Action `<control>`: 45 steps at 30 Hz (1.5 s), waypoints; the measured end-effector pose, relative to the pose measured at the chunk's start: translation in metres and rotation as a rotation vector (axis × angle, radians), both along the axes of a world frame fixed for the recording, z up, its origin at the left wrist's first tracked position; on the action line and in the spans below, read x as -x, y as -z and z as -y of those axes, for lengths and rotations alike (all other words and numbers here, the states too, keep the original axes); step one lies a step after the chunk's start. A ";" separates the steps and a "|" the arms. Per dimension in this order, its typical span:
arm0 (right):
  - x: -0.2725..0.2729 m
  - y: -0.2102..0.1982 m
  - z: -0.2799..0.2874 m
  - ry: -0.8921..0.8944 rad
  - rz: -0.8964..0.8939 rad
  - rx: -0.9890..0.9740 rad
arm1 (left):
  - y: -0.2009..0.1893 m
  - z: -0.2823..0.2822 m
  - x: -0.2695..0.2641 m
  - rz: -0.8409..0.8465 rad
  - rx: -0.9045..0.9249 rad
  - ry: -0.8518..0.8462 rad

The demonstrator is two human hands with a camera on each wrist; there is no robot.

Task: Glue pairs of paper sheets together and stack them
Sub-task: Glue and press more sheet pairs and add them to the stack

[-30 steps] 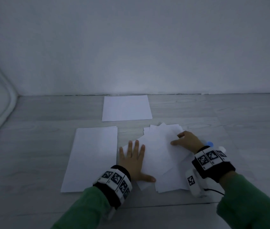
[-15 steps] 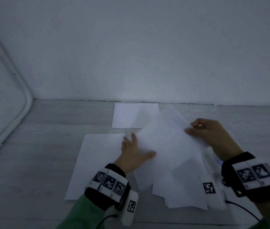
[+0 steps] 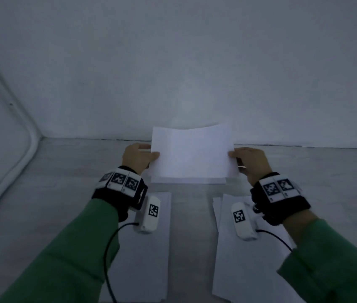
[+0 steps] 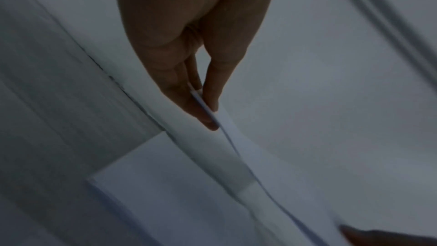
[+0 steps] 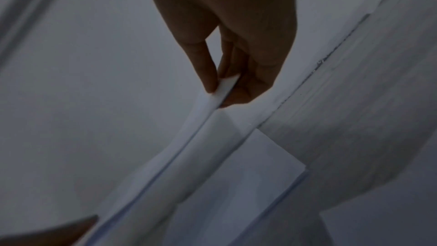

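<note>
Grey wood-grain flooring meets a plain pale wall under dim light. Nearest, at seven o'clock, a white rectangular paper sheet lies flat, partly under the green left sleeve. At five o'clock a loose pile of white paper sheets lies flat, its edges uneven, partly under the right sleeve. Farther out, towards twelve o'clock, both hands hold a white paper sheet up off the floor, its top edge sagging in the middle. The left hand pinches the sheet's left edge between thumb and fingers, which the left wrist view shows pressed together on either side of the edge. The right hand pinches the right edge likewise, thumb against fingers. Just below and beyond the held sheet, a flat white paper stack lies on the floor near the wall, only its near edge visible.
</note>
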State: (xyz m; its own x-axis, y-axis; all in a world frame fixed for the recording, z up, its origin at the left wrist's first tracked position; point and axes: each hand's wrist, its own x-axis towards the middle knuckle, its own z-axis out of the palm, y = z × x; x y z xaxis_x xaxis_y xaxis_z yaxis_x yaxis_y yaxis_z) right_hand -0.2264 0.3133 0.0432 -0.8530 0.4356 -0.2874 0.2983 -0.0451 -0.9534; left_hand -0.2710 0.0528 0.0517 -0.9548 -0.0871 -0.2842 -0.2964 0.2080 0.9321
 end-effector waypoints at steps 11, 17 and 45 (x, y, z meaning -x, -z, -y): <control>0.047 0.040 0.008 -0.220 0.221 -0.727 | 0.056 0.000 0.054 0.033 0.484 0.159; 0.052 0.039 0.011 -0.341 0.381 -0.874 | 0.062 -0.005 0.057 0.047 0.607 0.203; -0.219 0.050 0.001 -0.723 0.337 -1.243 | 0.056 -0.077 -0.208 -0.221 0.413 0.795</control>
